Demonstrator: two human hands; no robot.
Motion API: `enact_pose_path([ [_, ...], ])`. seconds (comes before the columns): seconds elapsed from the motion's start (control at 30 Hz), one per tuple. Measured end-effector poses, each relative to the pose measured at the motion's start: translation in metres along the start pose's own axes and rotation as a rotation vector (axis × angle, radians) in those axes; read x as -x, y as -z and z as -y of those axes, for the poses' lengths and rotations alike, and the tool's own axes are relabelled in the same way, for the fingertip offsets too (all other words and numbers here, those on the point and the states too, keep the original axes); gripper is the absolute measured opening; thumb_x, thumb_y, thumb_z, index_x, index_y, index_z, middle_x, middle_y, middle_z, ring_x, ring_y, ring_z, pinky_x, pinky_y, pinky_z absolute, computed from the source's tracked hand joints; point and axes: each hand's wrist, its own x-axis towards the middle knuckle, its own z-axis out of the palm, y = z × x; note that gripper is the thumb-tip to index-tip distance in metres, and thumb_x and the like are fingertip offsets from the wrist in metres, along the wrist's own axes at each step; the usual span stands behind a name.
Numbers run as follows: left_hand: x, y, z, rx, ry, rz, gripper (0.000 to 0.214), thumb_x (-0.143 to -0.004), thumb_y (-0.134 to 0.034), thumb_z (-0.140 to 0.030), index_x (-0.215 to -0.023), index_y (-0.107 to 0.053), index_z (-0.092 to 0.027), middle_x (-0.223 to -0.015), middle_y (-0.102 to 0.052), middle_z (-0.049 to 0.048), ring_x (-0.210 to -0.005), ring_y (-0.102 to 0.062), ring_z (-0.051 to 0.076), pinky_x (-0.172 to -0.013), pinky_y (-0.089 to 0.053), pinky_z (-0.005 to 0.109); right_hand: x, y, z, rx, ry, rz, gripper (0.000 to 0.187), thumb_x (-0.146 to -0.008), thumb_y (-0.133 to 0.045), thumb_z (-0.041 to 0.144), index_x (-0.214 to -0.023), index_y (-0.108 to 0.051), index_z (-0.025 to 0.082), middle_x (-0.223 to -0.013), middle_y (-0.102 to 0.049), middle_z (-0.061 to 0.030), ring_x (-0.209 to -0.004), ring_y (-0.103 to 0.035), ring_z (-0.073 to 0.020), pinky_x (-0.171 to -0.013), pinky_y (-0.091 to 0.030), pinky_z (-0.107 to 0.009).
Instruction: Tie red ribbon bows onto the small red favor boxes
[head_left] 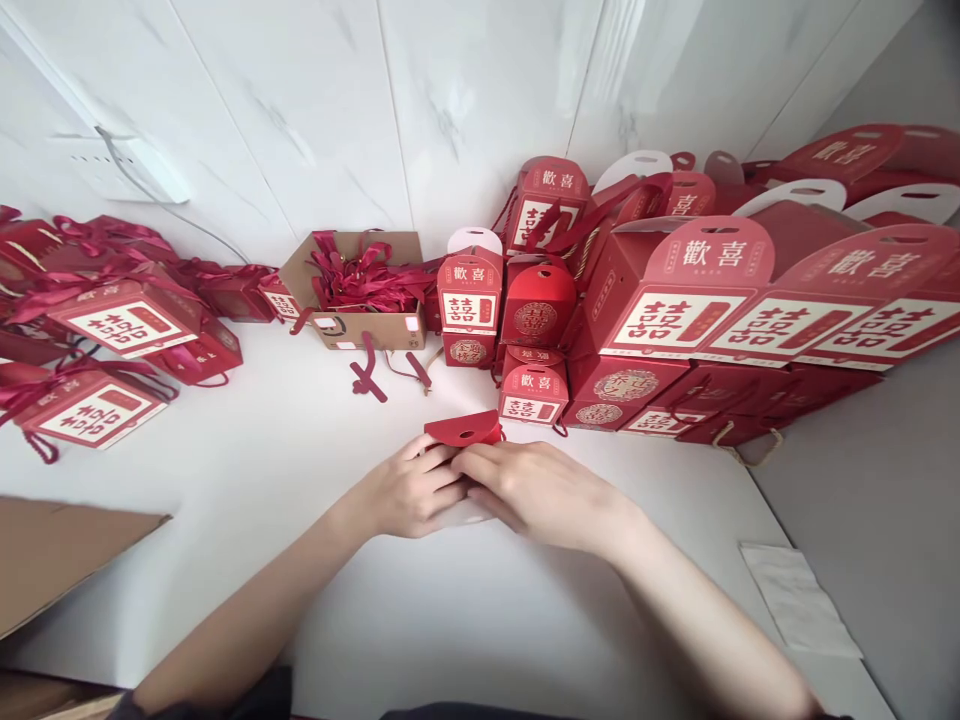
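A small red gift box (465, 430) stands on the white table before me, its rounded flap with a slot raised on the far side. My left hand (420, 490) grips the box's left side with bent fingers. Across its top reaches my right hand (529, 490), fingers curled into the opening and touching the box. A pale flap (459, 516) shows beneath the hands on the near side. The inside of the box is hidden by my fingers.
Behind stands a cardboard box (375, 328) of dark red ribbons, with loose ribbon pieces (367, 380) before it. Red gift boxes (690, 300) are stacked at right; ribboned boxes (124, 315) lie left. A cardboard flap (67, 555) juts in at left, and a white tissue (799, 600) lies right.
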Motion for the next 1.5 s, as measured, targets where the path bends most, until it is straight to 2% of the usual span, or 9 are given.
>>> enact_pose_path([
  [0.2,0.009,-0.007,0.012,-0.06,0.001,-0.166,0.014,-0.077,-0.068,-0.022,-0.09,-0.065,-0.02,-0.095,-0.067,0.0053,-0.1,-0.06,0.023,-0.093,-0.047,0.042,-0.003,0.003,0.001,0.247,-0.04,-0.083,0.011,-0.095,-0.045,0.015,-0.098,-0.055,0.017,-0.098,-0.06,-0.0063,-0.073,-0.057,-0.016,-0.055,-0.034,-0.028],
  [0.37,0.018,-0.015,0.024,0.057,0.12,-0.291,0.023,-0.069,-0.075,-0.02,-0.087,-0.061,-0.024,-0.093,-0.056,0.0038,-0.105,-0.058,0.023,-0.097,-0.051,0.048,0.004,0.009,-0.016,0.211,-0.128,-0.076,0.009,-0.094,-0.049,0.017,-0.094,-0.057,0.018,-0.091,-0.059,-0.0054,-0.078,-0.058,-0.0175,-0.059,-0.037,-0.028],
  [0.6,0.013,-0.017,0.018,-0.149,-0.017,-0.4,0.023,-0.067,-0.077,-0.018,-0.079,-0.063,-0.031,-0.083,-0.049,-0.0016,-0.092,-0.061,0.015,-0.1,-0.055,0.043,0.009,0.011,-0.021,0.096,-0.096,-0.099,0.014,-0.09,-0.057,0.023,-0.104,-0.056,0.021,-0.103,-0.059,-0.0065,-0.086,-0.06,-0.0193,-0.066,-0.045,-0.029],
  [0.77,0.012,-0.017,0.016,-0.152,-0.046,-0.41,0.018,-0.068,-0.077,-0.017,-0.075,-0.064,-0.027,-0.085,-0.05,-0.0005,-0.094,-0.063,0.016,-0.102,-0.055,0.044,0.011,0.015,-0.02,0.004,-0.059,-0.074,0.024,-0.088,-0.061,0.03,-0.11,-0.056,0.021,-0.112,-0.058,-0.0077,-0.089,-0.06,-0.0203,-0.069,-0.049,-0.032],
  [0.87,0.013,-0.019,0.016,-0.137,-0.037,-0.375,0.015,-0.07,-0.077,-0.02,-0.076,-0.065,-0.027,-0.087,-0.053,-0.0002,-0.098,-0.064,0.017,-0.104,-0.053,0.044,0.009,0.016,-0.02,-0.101,0.003,-0.125,0.033,-0.087,-0.061,0.043,-0.112,-0.058,0.02,-0.117,-0.057,-0.0103,-0.099,-0.058,-0.0227,-0.08,-0.051,-0.036],
  [1.07,0.015,-0.023,0.008,-0.168,-0.115,-0.345,0.01,-0.074,-0.074,-0.025,-0.078,-0.067,-0.029,-0.084,-0.059,-0.0018,-0.098,-0.067,0.016,-0.111,-0.047,0.043,-0.001,0.006,-0.025,-0.131,-0.016,-0.294,0.027,-0.095,-0.05,0.041,-0.108,-0.064,0.021,-0.143,-0.045,-0.0118,-0.135,-0.037,-0.0287,-0.107,-0.037,-0.049],
  [1.17,0.012,-0.022,0.004,-0.147,-0.141,-0.365,0.008,-0.075,-0.074,-0.025,-0.079,-0.068,-0.028,-0.084,-0.062,-0.0015,-0.098,-0.067,0.016,-0.113,-0.045,0.041,-0.003,0.003,-0.025,-0.164,-0.019,-0.235,0.027,-0.097,-0.046,0.037,-0.107,-0.066,0.022,-0.131,-0.054,-0.0104,-0.123,-0.05,-0.0247,-0.102,-0.044,-0.043],
  [1.3,0.01,-0.021,0.005,-0.103,-0.104,-0.362,0.022,-0.075,-0.073,-0.019,-0.095,-0.066,-0.028,-0.109,-0.067,0.0006,-0.113,-0.063,0.018,-0.109,-0.049,0.036,-0.002,0.004,-0.024,-0.187,-0.063,-0.254,0.034,-0.099,-0.043,0.039,-0.127,-0.058,0.026,-0.119,-0.058,-0.0086,-0.108,-0.059,-0.0208,-0.093,-0.051,-0.038],
  [1.5,0.015,-0.031,0.011,0.237,-0.023,-0.281,0.059,-0.088,-0.061,-0.028,-0.137,-0.036,-0.009,-0.134,-0.055,0.0238,-0.13,-0.051,0.029,-0.106,-0.047,0.049,-0.007,-0.012,-0.038,-0.09,-0.178,-0.287,0.036,-0.099,-0.042,0.031,-0.134,-0.049,0.028,-0.115,-0.06,-0.0076,-0.099,-0.064,-0.0224,-0.079,-0.056,-0.037],
])
